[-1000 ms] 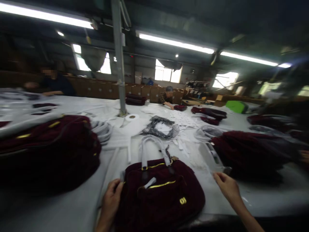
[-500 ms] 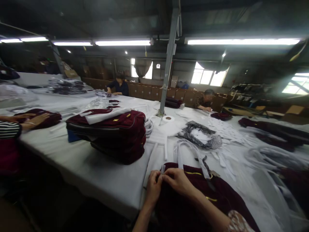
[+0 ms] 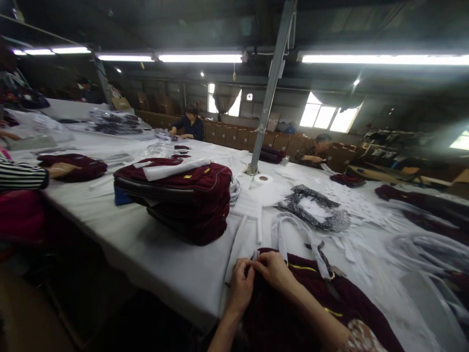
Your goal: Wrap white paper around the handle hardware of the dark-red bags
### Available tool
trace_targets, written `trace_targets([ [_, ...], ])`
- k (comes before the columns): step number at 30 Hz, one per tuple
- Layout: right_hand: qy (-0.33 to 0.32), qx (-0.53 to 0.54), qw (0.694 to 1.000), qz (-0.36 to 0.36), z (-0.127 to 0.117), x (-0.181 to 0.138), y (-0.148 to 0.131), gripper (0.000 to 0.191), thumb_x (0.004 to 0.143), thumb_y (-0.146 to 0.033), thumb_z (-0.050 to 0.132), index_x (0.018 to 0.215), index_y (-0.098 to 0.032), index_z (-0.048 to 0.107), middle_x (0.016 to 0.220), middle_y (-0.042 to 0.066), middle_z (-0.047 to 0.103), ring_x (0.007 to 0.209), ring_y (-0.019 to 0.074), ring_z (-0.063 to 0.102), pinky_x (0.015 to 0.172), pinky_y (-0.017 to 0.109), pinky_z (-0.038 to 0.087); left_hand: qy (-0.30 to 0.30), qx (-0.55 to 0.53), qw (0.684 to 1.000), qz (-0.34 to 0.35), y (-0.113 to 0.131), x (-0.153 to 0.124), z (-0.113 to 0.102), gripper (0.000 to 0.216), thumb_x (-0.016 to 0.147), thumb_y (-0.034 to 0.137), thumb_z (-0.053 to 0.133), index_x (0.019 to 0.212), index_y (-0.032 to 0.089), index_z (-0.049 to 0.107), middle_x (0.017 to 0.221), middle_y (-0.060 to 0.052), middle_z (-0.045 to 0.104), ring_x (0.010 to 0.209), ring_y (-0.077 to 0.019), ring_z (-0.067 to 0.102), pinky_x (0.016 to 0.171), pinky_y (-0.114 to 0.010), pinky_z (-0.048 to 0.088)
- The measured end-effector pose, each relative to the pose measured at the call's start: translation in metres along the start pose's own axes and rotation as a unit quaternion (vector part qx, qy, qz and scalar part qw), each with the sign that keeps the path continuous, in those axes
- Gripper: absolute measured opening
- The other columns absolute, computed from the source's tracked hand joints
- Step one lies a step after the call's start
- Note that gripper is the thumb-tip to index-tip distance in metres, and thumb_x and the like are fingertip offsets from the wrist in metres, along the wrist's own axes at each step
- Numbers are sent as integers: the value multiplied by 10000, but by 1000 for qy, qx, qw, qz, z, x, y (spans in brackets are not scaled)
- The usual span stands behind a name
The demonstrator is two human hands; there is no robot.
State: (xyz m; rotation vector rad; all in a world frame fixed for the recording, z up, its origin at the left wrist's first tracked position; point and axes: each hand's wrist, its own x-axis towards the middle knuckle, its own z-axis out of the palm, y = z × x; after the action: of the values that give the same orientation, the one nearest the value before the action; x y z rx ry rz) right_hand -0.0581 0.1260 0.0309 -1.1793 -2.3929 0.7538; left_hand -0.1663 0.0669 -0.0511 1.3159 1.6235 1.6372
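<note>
A dark maroon handbag (image 3: 348, 293) with yellow zips and pale-wrapped handles (image 3: 279, 234) lies in front of me. At its upper left corner my left hand (image 3: 241, 286) is closed in a pinch. My right hand (image 3: 275, 269) meets it there, with thumb and forefinger pressed together. Between the fingertips a small whitish strip (image 3: 255, 254) sticks up; its lower end is hidden by my fingers. To the left of my hands a stack of maroon bags (image 3: 190, 205) stands near the table edge, with a white sheet (image 3: 176, 169) on top.
The table (image 3: 190, 274) has a white covering. Beyond the bag lie a white roll (image 3: 264, 179) and a black-and-white patterned wrapping (image 3: 311, 208). A metal post (image 3: 269, 98) rises behind. At left, a co-worker's striped sleeve (image 3: 22, 175) reaches toward another maroon bag (image 3: 91, 167).
The whole view has shifted, so things appear farther right. My hands keep their pinch at the bag's corner. At left, the co-worker's hands have moved on the maroon bag.
</note>
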Motion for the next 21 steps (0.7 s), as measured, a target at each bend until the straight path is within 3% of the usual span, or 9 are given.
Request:
trace_targets([
  [6, 22, 14, 996, 80, -2, 7, 0, 182, 658, -306, 626, 637, -131, 671, 548, 14, 617, 530, 135, 530, 494, 210, 348, 7, 0, 1000, 1, -1, 0, 1, 143, 834, 268, 425, 814, 191, 543, 848, -35, 549, 875, -178, 535, 832, -328, 424],
  [11, -14, 45, 998, 40, 3, 9, 6, 215, 683, -276, 555, 521, -134, 564, 458, -45, 434, 474, 83, 380, 445, 196, 253, 5, -4, 1000, 0, -1, 0, 0, 140, 838, 272, 421, 813, 188, 531, 854, -32, 547, 875, -170, 540, 837, -319, 427],
  [13, -1, 55, 998, 41, 7, 8, 9, 239, 689, -264, 526, 484, -142, 515, 448, -53, 382, 466, 76, 346, 438, 196, 234, 0, -5, 1000, -7, 1, 0, 0, 134, 836, 279, 429, 810, 189, 524, 860, -35, 550, 876, -172, 543, 837, -320, 429],
  [17, 41, 62, 995, 70, 14, 5, 10, 251, 685, -266, 507, 463, -154, 475, 445, -52, 364, 466, 78, 344, 443, 197, 239, 47, -1, 998, -35, 5, -2, 2, 117, 812, 302, 485, 863, 197, 497, 840, -30, 550, 821, -176, 553, 790, -326, 453],
  [21, 45, 64, 993, 83, 16, 4, 9, 269, 694, -290, 512, 464, -154, 482, 442, -49, 379, 462, 83, 355, 445, 202, 249, 74, 28, 997, 9, 7, -5, 4, 110, 818, 260, 481, 890, 206, 544, 896, -49, 557, 893, -189, 544, 839, -339, 439],
])
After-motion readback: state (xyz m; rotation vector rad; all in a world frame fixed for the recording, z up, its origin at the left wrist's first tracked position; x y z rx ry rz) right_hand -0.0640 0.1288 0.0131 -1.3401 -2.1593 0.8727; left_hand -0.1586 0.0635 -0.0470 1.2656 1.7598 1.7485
